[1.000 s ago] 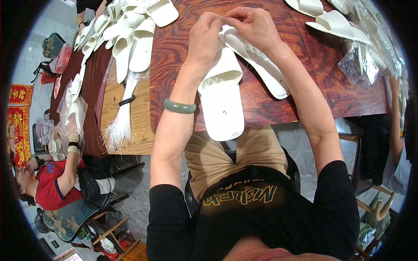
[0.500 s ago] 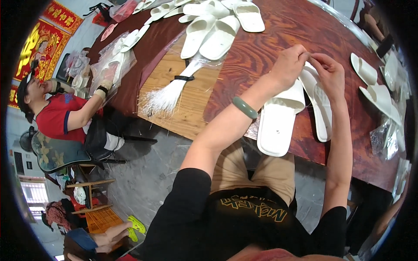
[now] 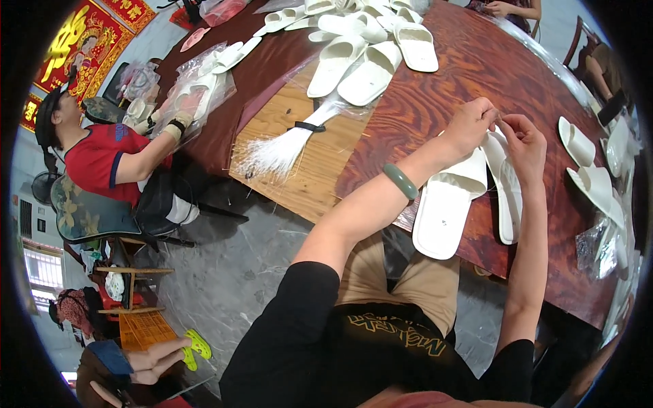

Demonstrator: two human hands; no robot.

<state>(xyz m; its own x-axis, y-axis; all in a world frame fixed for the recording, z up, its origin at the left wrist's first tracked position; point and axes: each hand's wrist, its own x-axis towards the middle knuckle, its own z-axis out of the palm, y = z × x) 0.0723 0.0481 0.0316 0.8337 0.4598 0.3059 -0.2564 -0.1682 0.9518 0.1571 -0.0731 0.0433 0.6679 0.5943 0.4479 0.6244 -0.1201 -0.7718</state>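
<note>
A pair of white slippers lies near the table edge before me. One slipper [image 3: 442, 217] rests sole down, its toe end under my left wrist; the other slipper [image 3: 505, 194] stands tilted beside it. Above their toe ends, my left hand [image 3: 469, 129] pinches finger and thumb together. Close by on its right, my right hand [image 3: 525, 146] is closed in a pinch too, the fingertips of both nearly meeting. Whatever they hold is too thin to make out. Left of my hands lies a bundle of thin white plastic strands [image 3: 277, 155], bound by a black band [image 3: 307, 126].
More white slippers [image 3: 371, 71] are heaped at the far side, and others [image 3: 590, 183] lie along the right with clear plastic bags [image 3: 597, 238]. A co-worker in a red shirt [image 3: 102, 160] sits at the left, handling bagged slippers [image 3: 197, 95]. Another person's legs [image 3: 160, 360] show lower left.
The view has shifted, so the table sits a little lower and more to the right. Both my hands keep their pinch above the slippers. The co-worker's raised hand has come down from the face.
</note>
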